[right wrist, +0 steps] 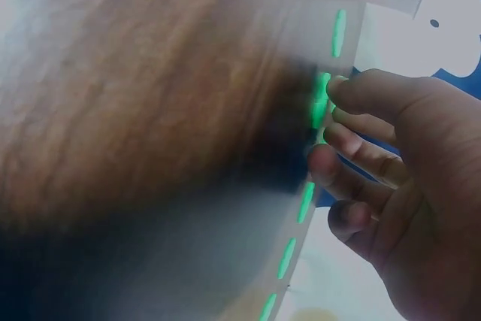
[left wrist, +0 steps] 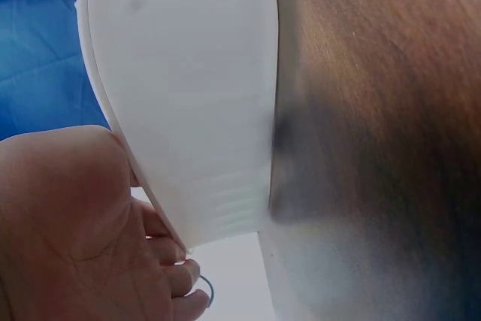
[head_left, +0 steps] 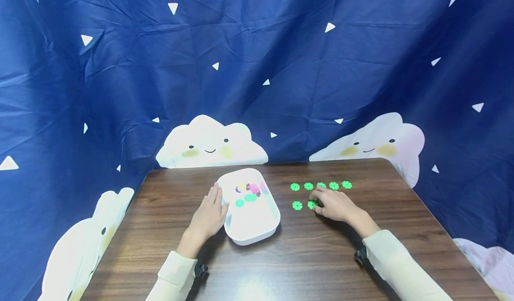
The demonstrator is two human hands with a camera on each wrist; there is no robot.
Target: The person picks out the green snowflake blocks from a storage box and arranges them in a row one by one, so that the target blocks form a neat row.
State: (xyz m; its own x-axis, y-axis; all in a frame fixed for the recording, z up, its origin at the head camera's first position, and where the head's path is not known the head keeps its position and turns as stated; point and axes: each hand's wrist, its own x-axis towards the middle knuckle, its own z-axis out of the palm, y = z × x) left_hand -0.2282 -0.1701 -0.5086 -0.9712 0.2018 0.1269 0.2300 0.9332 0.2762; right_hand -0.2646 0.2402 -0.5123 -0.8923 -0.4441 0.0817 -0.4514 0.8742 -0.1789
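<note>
My left hand (head_left: pixel 209 211) rests along the left rim of a white tray (head_left: pixel 250 240), its fingers fairly straight and its thumb over the edge. In the left wrist view the palm (left wrist: pixel 75 238) lies beside the tray's outer wall (left wrist: pixel 188 110). My right hand (head_left: pixel 335 203) pinches a green flower-shaped disc (head_left: pixel 311 204) between thumb and fingers, low at the tabletop. The right wrist view shows the thumb tip at a green disc (right wrist: pixel 321 101). Left of the right hand lies another green disc (head_left: pixel 297 206).
Behind the right hand runs a row of several green discs, one at the right end (head_left: pixel 347 185). Pink, yellow, purple and green pieces (head_left: pixel 250 197) lie inside the tray. The brown wooden table (head_left: pixel 321 265) meets a blue curtain (head_left: pixel 281 100) at its far edge.
</note>
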